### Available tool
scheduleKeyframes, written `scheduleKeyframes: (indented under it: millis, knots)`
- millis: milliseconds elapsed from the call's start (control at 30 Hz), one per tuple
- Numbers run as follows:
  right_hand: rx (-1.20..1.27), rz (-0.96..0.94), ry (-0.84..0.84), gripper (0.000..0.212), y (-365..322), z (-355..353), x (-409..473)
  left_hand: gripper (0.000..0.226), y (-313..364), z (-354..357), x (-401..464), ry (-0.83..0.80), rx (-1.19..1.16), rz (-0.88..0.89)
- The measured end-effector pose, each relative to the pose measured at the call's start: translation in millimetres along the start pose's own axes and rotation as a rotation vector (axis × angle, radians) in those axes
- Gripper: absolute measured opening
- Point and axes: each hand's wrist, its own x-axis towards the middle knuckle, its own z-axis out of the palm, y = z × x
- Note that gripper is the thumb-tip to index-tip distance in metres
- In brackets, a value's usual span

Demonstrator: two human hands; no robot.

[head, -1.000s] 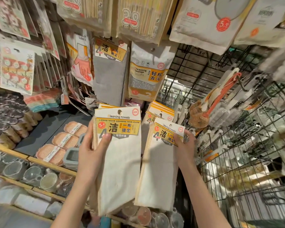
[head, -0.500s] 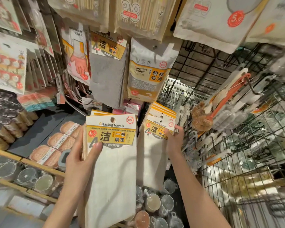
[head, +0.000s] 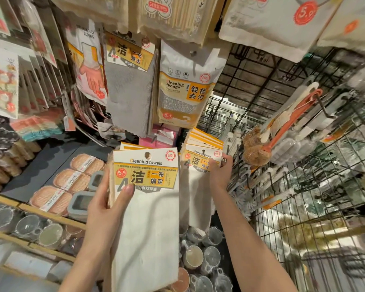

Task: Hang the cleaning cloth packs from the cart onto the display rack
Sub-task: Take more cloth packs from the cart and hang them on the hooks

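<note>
1. We see the cream cloth towel pack with yellow paper header [head: 148, 218]: matt woven fabric, smooth printed card on top.
2. The grey ribbed cloth pack hanging above [head: 129, 98]: coarse, matt textile.
3. The white cleaning sponge bag [head: 183, 81]: glossy plastic film, creased.
4. The black wire grid rack [head: 316, 207]: thin coated metal rods, slight sheen.
5. The brown bristle brush with orange handle [head: 257, 148]: rough fibre head, smooth plastic handle.
6. The clear glass mugs below [head: 211, 256]: shiny, reflective.
7. The pale wooden shelf edge [head: 51, 213]: matt.
</note>
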Motion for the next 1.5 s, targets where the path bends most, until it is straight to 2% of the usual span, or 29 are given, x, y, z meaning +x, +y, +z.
scheduleKeyframes:
  millis: [200,367,633,900,1033,1100,1200,1333,1400,1500]
  knots:
    - [-0.062,-0.003,0.105,0.022,4,14,10,0.056,-3,2,1,-0.013,0.007,-0.014]
    - [-0.146,0.036,0.137,0.028,0,21,24,0.055,-3,3,2,-0.019,0.001,-0.035]
    - [-0.253,0.003,0.104,0.034,-3,14,25,0.058,-1,5,-1,-0.026,-0.032,-0.064]
    - [-0.294,0.054,0.04,0.046,-9,-3,14,0.059,5,9,-9,-0.05,-0.083,-0.066]
    - [-0.246,0.05,0.003,0.05,-18,-17,-3,0.057,6,11,-13,-0.061,-0.105,-0.058]
    - [-0.198,0.013,-0.029,0.048,-26,-26,-20,0.057,6,12,-16,-0.07,-0.112,-0.059]
    - [-0.136,-0.061,-0.123,0.032,-46,-38,-45,0.06,5,14,-20,-0.078,-0.119,-0.074]
    - [-0.066,-0.116,-0.391,0.013,-84,-45,-80,0.064,4,18,-26,-0.054,-0.137,-0.09]
    - [-0.061,-0.115,-0.513,0.013,-97,-47,-97,0.062,4,21,-29,-0.051,-0.152,-0.094]
    - [-0.07,-0.071,-0.601,0.017,-111,-50,-115,0.059,3,23,-33,-0.058,-0.145,-0.086]
